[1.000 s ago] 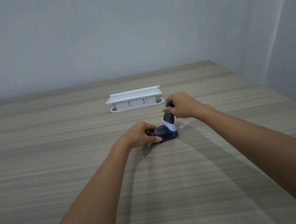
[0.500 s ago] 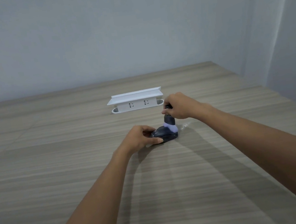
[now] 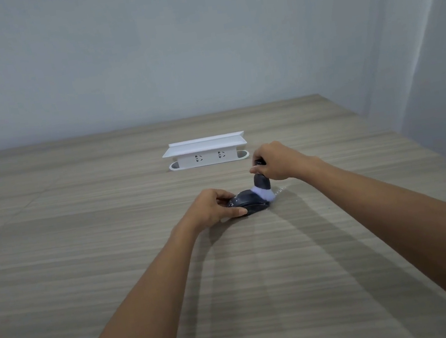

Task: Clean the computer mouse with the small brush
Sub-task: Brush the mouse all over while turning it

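Note:
A dark computer mouse (image 3: 250, 203) lies on the wooden table (image 3: 115, 271), a little past the middle. My left hand (image 3: 213, 206) grips its left end, thumb along the near side. My right hand (image 3: 274, 161) holds a small brush (image 3: 262, 187) upright by its dark handle. The brush's pale bristles press on the mouse's right end. Most of the handle is hidden inside my fingers.
A white socket box (image 3: 204, 152) with a flip lid stands on the table just behind the mouse. The table's right edge (image 3: 415, 146) runs diagonally close to my right forearm. Grey walls rise behind and to the right.
The brush has slid from the top of the mouse toward its right end. My left hand keeps its hold on the mouse.

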`<state>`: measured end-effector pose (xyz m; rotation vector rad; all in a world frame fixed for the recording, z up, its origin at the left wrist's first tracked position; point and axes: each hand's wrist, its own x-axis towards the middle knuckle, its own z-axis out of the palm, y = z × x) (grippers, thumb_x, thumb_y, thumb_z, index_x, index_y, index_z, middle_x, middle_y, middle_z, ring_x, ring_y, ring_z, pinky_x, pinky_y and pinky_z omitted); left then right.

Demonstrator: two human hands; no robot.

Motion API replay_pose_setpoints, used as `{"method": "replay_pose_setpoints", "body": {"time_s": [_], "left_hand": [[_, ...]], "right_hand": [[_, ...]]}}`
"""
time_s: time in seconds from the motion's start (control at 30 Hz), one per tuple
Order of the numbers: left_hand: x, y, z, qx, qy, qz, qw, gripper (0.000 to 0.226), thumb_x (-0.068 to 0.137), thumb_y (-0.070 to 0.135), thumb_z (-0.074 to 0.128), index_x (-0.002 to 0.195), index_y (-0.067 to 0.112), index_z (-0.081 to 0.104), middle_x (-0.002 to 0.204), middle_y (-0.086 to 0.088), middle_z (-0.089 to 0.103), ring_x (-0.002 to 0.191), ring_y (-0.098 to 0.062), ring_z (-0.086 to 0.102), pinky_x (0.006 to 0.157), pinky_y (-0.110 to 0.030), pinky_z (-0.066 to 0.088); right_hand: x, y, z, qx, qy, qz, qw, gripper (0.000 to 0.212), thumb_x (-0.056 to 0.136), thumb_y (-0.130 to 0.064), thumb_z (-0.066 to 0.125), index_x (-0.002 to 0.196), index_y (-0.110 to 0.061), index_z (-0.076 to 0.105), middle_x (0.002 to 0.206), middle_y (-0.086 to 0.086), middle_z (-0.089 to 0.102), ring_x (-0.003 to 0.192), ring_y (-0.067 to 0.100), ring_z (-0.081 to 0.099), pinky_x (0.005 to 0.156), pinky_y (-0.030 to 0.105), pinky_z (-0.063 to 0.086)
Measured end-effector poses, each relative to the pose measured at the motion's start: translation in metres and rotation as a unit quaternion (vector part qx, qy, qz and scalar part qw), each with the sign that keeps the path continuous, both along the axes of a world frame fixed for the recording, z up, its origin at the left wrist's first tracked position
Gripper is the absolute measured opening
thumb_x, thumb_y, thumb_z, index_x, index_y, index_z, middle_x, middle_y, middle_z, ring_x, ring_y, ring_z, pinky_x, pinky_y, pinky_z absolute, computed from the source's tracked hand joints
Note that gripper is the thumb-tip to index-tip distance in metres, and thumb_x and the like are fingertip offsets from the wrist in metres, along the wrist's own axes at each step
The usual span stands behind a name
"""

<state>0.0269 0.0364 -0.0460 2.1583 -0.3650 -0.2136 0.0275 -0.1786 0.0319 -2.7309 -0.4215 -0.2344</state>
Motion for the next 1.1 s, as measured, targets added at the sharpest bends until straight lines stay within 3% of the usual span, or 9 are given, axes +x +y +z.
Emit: {"method": "replay_pose_setpoints", "body": {"time_s": [0.13,0.23,0.43,0.53,0.63,0.7,0.83,1.03,1.1], "left_hand": [[0.002,-0.001,0.001,0.005,-0.002,0.001,1.0,0.05,0.069,0.029,0.092,0.112,0.013,0.075,0.105,-0.001,0.078,0.095,-0.013,0.071,0.097,-0.033,0.055],[0.001,0.0,0.0,0.006,-0.013,-0.007,1.0,0.035,0.07,0.029,0.091,0.1,0.022,0.075,0.096,0.0,0.078,0.086,-0.01,0.068,0.088,-0.029,0.053],[0.0,-0.002,0.004,0.023,-0.017,-0.01,1.0,0.046,0.072,0.031,0.089,0.112,0.012,0.076,0.101,-0.004,0.079,0.098,-0.02,0.074,0.095,-0.037,0.056],[0.0,-0.003,0.006,0.025,-0.017,-0.023,0.999,0.041,0.074,0.03,0.088,0.11,0.012,0.077,0.1,-0.007,0.08,0.099,-0.024,0.074,0.094,-0.041,0.055],[0.0,-0.003,0.006,0.034,-0.027,-0.024,0.999,0.035,0.075,0.029,0.088,0.104,0.013,0.079,0.095,-0.009,0.08,0.085,-0.018,0.071,0.087,-0.039,0.055],[-0.002,-0.003,0.007,0.034,-0.029,-0.022,0.999,0.032,0.076,0.029,0.087,0.1,0.011,0.078,0.089,-0.009,0.078,0.077,-0.019,0.064,0.077,-0.037,0.05],[-0.006,-0.004,0.005,0.057,-0.058,-0.013,0.997,0.025,0.078,0.034,0.084,0.088,0.012,0.076,0.067,-0.001,0.06,0.063,-0.015,0.048,0.064,-0.03,0.036],[-0.009,-0.005,0.008,0.088,-0.047,-0.037,0.994,0.027,0.088,0.035,0.075,0.108,0.017,0.077,0.076,0.009,0.075,0.067,-0.004,0.065,0.066,-0.018,0.047],[-0.01,-0.005,0.01,0.091,-0.039,-0.042,0.994,0.026,0.09,0.033,0.072,0.112,0.018,0.076,0.085,0.004,0.078,0.075,-0.007,0.068,0.075,-0.024,0.051]], "right_hand": [[-0.002,0.016,0.005,0.018,-0.025,0.016,0.999,0.021,0.093,-0.027,0.066,0.083,-0.008,0.068,0.068,-0.003,0.059,0.07,0.019,0.055,0.052,0.021,0.033],[-0.006,0.029,0.002,0.027,-0.047,0.044,0.998,0.021,0.093,-0.025,0.067,0.087,-0.005,0.071,0.076,0.003,0.066,0.07,0.017,0.055,0.053,0.018,0.033],[-0.015,-0.002,-0.011,0.029,-0.061,-0.002,0.998,0.023,0.093,-0.022,0.067,0.089,0.001,0.07,0.095,-0.001,0.072,0.078,0.024,0.063,0.067,0.032,0.045],[-0.018,-0.012,-0.016,0.024,-0.05,-0.029,0.998,0.025,0.094,-0.023,0.066,0.091,0.001,0.07,0.09,0.013,0.073,0.084,0.031,0.066,0.073,0.04,0.052],[-0.021,0.0,-0.015,0.045,-0.073,-0.003,0.996,0.022,0.094,-0.022,0.065,0.091,0.0,0.069,0.095,0.011,0.073,0.088,0.033,0.066,0.068,0.034,0.045],[-0.024,0.013,-0.013,0.066,-0.082,0.021,0.994,0.021,0.094,-0.024,0.066,0.092,-0.003,0.069,0.084,0.005,0.066,0.083,0.027,0.064,0.067,0.028,0.04],[-0.03,0.02,-0.016,0.086,-0.087,0.043,0.992,0.017,0.093,-0.025,0.065,0.092,-0.008,0.068,0.079,-0.001,0.062,0.076,0.017,0.057,0.066,0.024,0.039],[-0.035,-0.015,-0.023,0.065,-0.081,-0.01,0.995,0.012,0.093,-0.02,0.062,0.095,-0.008,0.064,0.087,0.006,0.068,0.08,0.024,0.061,0.068,0.032,0.047],[-0.038,-0.019,-0.026,0.056,-0.083,-0.018,0.995,0.011,0.091,-0.017,0.062,0.093,-0.007,0.062,0.088,0.007,0.068,0.081,0.027,0.062,0.07,0.037,0.051]]}}
